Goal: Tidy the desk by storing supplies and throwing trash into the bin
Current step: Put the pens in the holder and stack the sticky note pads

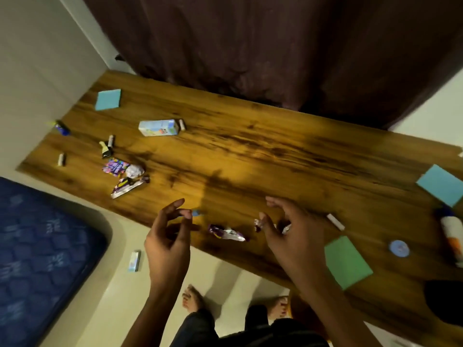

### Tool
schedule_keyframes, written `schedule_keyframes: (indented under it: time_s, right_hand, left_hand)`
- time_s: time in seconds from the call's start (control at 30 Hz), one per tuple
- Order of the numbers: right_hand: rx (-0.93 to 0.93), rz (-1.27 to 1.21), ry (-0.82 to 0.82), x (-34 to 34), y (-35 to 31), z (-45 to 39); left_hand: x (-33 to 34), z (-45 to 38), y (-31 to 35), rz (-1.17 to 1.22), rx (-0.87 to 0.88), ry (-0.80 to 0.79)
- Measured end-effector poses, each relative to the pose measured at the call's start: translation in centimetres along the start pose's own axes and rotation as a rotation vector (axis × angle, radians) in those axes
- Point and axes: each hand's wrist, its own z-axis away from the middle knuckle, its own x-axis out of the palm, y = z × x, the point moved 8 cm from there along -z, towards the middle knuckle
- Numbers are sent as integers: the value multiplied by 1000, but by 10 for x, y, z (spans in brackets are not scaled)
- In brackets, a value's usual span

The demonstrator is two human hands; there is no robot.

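Both hands hover over the wooden desk (250,151), left hand (170,236) loosely curled and empty, right hand (288,236) apparently pinching a small wrapper scrap; between them lies a crinkly purple wrapper (226,232), light and limp, probably easiest pinched mid-body

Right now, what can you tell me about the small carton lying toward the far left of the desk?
The small drink carton lies on its side on the wooden desk, long axis running left to right. It looks like printed cardboard, pale blue and white with a green patch and a small dark label; the print is too blurred to read. It appears closed and undented. A small cylinder sits at its right end, seemingly touching. Neither hand is near it.
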Motion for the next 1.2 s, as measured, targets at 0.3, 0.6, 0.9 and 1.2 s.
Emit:
schedule_keyframes:
  time_s: [0.3, 0.6, 0.9, 1.2]
  right_hand:
    - [-21, 61, -117, 117, -99, -7]
    - [-7, 35, -74, 232, -184, -12]
    - [-32, 40, -145, 286, -227, -32]
    - [34, -61, -277, 344, -224, -95]
  left_hand:
    - [-130, -62, -34, 64, -50, 108]
    - [-273, -148, -58, -27, -15, 140]
    - [-308, -200, -81, -88, -39, 127]
    - [-309, -278, -87, -177, -129, 124]
